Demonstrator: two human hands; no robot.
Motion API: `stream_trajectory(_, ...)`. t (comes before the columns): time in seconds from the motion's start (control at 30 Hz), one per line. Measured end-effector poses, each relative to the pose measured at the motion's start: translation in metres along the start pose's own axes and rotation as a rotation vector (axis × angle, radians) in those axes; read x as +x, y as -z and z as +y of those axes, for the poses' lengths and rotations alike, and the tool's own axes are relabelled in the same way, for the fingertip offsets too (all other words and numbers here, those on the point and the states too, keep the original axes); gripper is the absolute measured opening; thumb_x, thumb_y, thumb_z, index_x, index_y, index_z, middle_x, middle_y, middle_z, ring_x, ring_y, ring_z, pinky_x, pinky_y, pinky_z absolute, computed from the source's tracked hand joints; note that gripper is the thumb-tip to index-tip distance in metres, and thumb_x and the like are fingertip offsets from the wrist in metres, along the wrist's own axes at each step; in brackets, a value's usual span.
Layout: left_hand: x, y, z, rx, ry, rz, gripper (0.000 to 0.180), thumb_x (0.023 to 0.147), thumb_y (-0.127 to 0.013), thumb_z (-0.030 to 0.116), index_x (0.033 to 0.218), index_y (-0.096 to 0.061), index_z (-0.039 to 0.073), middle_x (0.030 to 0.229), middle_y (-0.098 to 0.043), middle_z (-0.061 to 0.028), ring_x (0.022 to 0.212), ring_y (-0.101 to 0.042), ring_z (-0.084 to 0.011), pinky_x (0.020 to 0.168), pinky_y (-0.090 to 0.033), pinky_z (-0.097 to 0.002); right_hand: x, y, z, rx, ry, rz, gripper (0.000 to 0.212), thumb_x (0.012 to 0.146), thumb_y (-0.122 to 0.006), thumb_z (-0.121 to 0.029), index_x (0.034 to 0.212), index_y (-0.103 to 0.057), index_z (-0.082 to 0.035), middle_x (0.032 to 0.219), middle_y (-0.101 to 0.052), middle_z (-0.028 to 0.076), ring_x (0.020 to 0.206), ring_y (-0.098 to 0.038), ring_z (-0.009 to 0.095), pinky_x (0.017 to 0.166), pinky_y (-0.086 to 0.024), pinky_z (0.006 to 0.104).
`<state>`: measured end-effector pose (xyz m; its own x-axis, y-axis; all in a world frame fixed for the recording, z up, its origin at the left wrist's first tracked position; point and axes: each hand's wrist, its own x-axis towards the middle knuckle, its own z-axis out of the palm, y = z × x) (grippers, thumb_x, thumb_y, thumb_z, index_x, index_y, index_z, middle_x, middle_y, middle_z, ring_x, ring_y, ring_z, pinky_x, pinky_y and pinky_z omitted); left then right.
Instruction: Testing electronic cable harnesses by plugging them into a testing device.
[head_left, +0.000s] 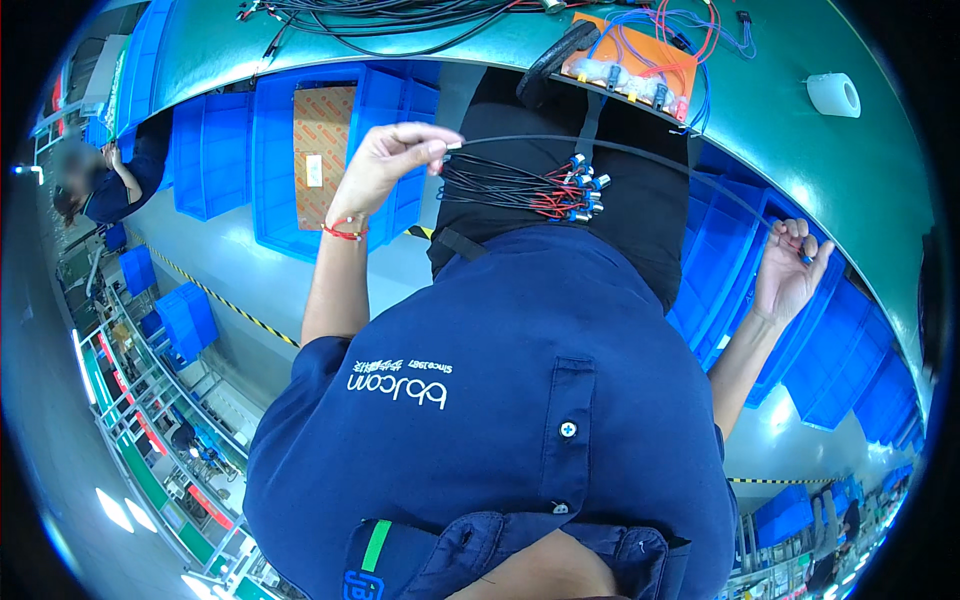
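A thin black cable [640, 152] arches across my lap between my two hands. Its left end, by a small pale connector, is pinched between the thumb and fingers of my left hand [395, 165]. At the far right, the fingers of my right hand [787, 272] are curled closed on its other end, and a small blue piece shows there. Under the arch, a bunch of black and red wires [510, 188] with blue-and-metal round connectors [582, 190] lies on my dark trousers, its left end close beside my left hand.
Ahead is a green worktop [800, 45] with a heap of black cables [390, 25], an orange fixture [640, 60] with coloured wires, and a white roll [834, 95]. Blue bins [212, 150] stand below its edge on both sides. Another person [125, 180] is at the far left.
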<state>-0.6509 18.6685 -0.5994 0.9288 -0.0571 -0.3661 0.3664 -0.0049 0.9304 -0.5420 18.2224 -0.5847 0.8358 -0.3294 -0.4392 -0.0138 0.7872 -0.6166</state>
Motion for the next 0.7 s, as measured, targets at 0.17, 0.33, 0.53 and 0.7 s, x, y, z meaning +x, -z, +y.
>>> stream_trajectory(0.17,0.012,-0.042,0.004,-0.808,-0.223,-0.061,0.036,0.091,-0.064,0.012,0.124,-0.056,0.001,0.091,-0.059,-0.0028,0.081,-0.054,-0.0122,0.078,-0.045,-0.0316,0.053,0.081,-0.018,0.147,-0.342,-0.491,0.027,0.096,-0.055,-0.026,0.086,-0.052,-0.001,0.068,-0.035,0.003,0.062,-0.03,0.014,0.059,-0.029,0.0312)
stream_trajectory(0.33,0.03,-0.093,0.022,-0.691,-0.171,-0.186,0.024,0.091,-0.063,0.009,0.112,-0.06,-0.002,0.09,-0.058,-0.0058,0.08,-0.059,-0.0147,0.076,-0.05,-0.0329,0.048,0.09,-0.03,0.075,-0.262,-0.413,0.013,0.074,-0.052,-0.012,0.08,-0.044,-0.004,0.072,-0.034,0.006,0.069,-0.031,0.017,0.064,-0.028,0.0324)
stream_trajectory(0.53,0.048,-0.143,0.031,-0.358,-0.272,-0.141,0.019,0.1,-0.053,0.014,0.112,-0.056,0.0,0.112,-0.056,-0.0122,0.077,-0.059,-0.0108,0.069,-0.051,-0.0236,0.033,0.078,-0.024,-0.061,-0.104,-0.224,0.013,0.072,-0.051,-0.013,0.071,-0.039,-0.008,0.07,-0.035,0.004,0.067,-0.032,0.017,0.067,-0.029,0.0303)
stream_trajectory(0.7,0.059,-0.175,0.023,-0.412,-0.181,-0.181,0.025,0.101,-0.051,0.015,0.121,-0.053,0.001,0.098,-0.064,-0.0122,0.074,-0.06,-0.0109,0.072,-0.051,-0.0238,0.021,0.067,-0.014,-0.15,-0.024,-0.406,0.012,0.076,-0.047,-0.013,0.07,-0.038,-0.008,0.071,-0.035,0.004,0.068,-0.032,0.016,0.069,-0.029,0.0308)
